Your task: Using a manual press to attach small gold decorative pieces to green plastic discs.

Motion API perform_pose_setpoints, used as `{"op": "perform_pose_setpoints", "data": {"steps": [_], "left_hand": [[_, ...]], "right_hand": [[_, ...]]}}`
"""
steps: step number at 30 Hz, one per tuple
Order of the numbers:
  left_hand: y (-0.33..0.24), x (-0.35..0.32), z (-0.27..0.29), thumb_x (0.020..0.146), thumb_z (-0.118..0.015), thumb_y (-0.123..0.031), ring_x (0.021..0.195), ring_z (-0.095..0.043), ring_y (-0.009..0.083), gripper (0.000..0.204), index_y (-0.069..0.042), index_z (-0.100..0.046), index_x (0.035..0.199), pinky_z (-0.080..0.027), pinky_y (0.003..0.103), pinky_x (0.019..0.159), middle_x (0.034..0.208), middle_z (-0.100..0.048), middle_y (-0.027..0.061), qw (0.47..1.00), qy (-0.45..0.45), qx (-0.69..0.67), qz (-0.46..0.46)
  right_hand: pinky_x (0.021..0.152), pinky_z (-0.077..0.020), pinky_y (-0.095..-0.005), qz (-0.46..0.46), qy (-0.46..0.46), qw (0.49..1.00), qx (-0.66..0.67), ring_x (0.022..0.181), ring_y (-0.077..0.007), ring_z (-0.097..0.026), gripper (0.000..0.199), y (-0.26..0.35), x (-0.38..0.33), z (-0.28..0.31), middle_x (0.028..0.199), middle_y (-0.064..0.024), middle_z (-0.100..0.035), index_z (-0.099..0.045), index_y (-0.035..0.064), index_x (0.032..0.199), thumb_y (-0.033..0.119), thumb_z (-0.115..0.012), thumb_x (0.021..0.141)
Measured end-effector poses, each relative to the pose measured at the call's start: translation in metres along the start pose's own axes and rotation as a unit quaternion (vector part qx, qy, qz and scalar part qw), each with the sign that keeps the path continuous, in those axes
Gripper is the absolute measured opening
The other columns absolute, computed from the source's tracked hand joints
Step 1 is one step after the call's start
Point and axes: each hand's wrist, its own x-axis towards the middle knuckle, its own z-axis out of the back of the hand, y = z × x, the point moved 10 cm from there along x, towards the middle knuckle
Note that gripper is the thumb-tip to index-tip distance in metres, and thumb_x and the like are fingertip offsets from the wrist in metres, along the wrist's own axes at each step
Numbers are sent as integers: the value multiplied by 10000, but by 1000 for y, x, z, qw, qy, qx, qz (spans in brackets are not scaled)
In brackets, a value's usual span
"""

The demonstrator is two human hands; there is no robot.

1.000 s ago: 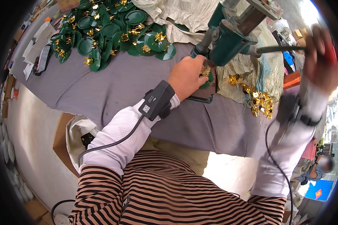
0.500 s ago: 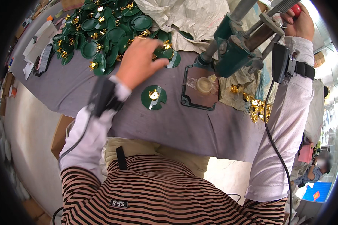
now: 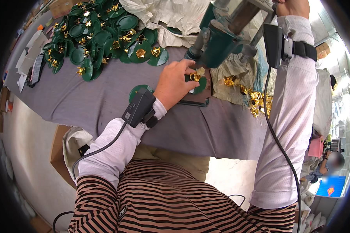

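Head view: left hand (image 3: 174, 82) back from the pile of green discs (image 3: 101, 37), now pinching a round green plastic disc with gold flower (image 3: 195, 79) under the teal metal press (image 3: 217, 39); right hand (image 3: 295, 7) clasped on the lever, as half a second ago. Piece seemingly loaded for pressing.

Workshop: press (image 3: 221, 37), parts pile (image 3: 101, 37)

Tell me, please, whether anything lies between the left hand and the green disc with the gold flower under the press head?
Nothing visible does. The left hand already has its fingertips on the green disc with the gold flower, which sits on the base plate beneath the press head.
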Motion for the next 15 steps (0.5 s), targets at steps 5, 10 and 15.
{"op": "perform_pose_setpoints", "data": {"steps": [5, 10, 15], "left_hand": [[7, 3, -12, 700, -815, -149, 975, -629, 290, 579, -12, -573, 1208, -488, 372, 867, 1043, -709, 102, 1000, 14, 13, 21], [5, 0, -8, 699, -813, -153, 1014, -594, 289, 646, -20, -528, 1264, -455, 381, 907, 1073, -698, 107, 999, 11, 47, 13], [-4, 3, -11, 696, -814, -162, 1007, -583, 298, 694, -23, -497, 1297, -448, 387, 902, 1011, -693, 78, 1000, 21, 19, -12]], "right_hand": [[365, -301, -195, 195, 57, 978, -44, 463, -81, -414, 241, 66, -86, -37, 726, -21, -533, -534, 44, 1149, 203, -524, 968], [977, -408, -459, 189, 114, 965, -139, 758, -234, -540, 259, 45, -268, -25, 686, -21, -531, -520, 142, 722, 263, -504, 951], [1089, -315, -482, 99, 229, 908, -336, 778, -228, -601, 160, 0, -317, -25, 708, -28, -609, -706, 83, 744, 138, -568, 805]]}}
